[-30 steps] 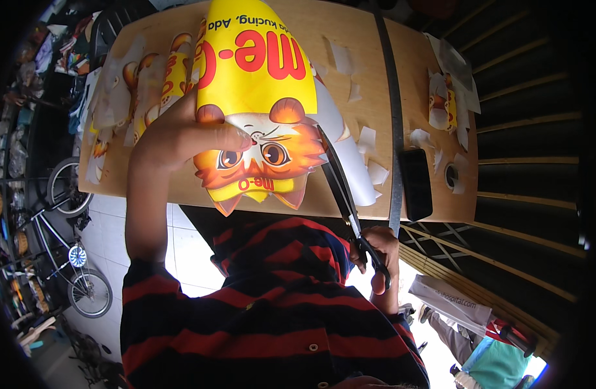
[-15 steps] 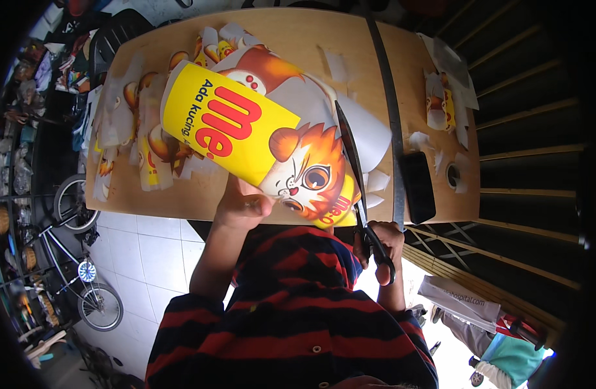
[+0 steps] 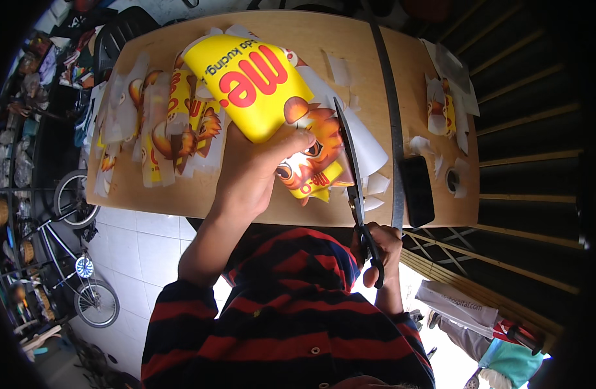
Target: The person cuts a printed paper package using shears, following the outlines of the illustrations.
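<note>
My left hand [image 3: 249, 172] grips a curled printed sticker sheet [image 3: 265, 107] by its lower edge, thumb lying over the cartoon cat's face. The sheet is yellow with red lettering, its white backing showing on the right. My right hand [image 3: 383, 249] is closed around the black handles of large scissors [image 3: 351, 152]. Their long blades point away from me and run along the right side of the cat print. Whether they bite into the sheet at this instant is hard to tell. The fingers of my left hand under the sheet are hidden.
Cut cat prints [image 3: 158, 129] lie on the left of the wooden table [image 3: 291, 39]. A long metal ruler [image 3: 394, 123] crosses it beside a black phone [image 3: 417, 191]. A tape roll [image 3: 452, 179] and scraps sit at right; a bicycle [image 3: 84, 269] stands on the floor.
My left hand has moved up and right onto the sheet, its thumb now over the cat's face. The sheet has turned and its yellow end swung upward. The scissors have shifted only slightly.
</note>
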The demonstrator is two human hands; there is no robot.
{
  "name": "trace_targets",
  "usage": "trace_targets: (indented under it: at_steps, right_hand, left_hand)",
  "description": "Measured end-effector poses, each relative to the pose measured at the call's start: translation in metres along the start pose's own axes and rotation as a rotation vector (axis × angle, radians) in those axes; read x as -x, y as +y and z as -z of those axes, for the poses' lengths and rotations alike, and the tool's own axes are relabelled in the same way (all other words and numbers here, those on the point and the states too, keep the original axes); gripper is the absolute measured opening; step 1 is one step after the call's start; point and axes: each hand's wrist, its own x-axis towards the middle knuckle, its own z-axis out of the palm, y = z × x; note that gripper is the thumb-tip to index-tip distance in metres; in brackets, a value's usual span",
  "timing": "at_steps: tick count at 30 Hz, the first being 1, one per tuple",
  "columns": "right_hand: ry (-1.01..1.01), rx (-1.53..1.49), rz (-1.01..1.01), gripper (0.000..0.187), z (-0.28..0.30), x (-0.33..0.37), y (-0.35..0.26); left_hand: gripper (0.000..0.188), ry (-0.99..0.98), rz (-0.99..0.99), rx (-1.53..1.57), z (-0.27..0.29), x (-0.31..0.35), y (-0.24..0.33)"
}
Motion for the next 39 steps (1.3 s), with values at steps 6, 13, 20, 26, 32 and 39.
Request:
trace_targets:
  at_steps: [6,13,20,26,32,39]
  right_hand:
    - [0.054,-0.056,-0.177,0.086,-0.009,0.002,-0.007]
    - [-0.073,-0.152,-0.162,0.088,-0.002,0.005,-0.001]
    - [-0.138,-0.187,-0.177,0.098,-0.009,-0.003,-0.006]
    - [-0.17,-0.112,-0.263,0.106,-0.009,-0.001,-0.002]
    - [-0.193,-0.136,-0.297,0.112,-0.01,-0.008,-0.007]
    - [-0.164,-0.132,-0.256,0.117,-0.014,-0.006,0.0]
  left_hand:
    - [0.049,-0.086,0.005,-0.156,-0.009,0.002,0.001]
    - [0.05,-0.132,-0.016,-0.128,-0.001,-0.007,0.007]
    - [0.047,-0.137,-0.032,-0.247,0.005,-0.006,0.007]
    - [0.05,-0.145,-0.01,-0.224,0.009,-0.005,0.002]
    - [0.049,-0.131,0.015,-0.231,0.01,-0.004,-0.003]
    - [0.047,-0.104,-0.004,-0.234,0.002,0.005,0.002]
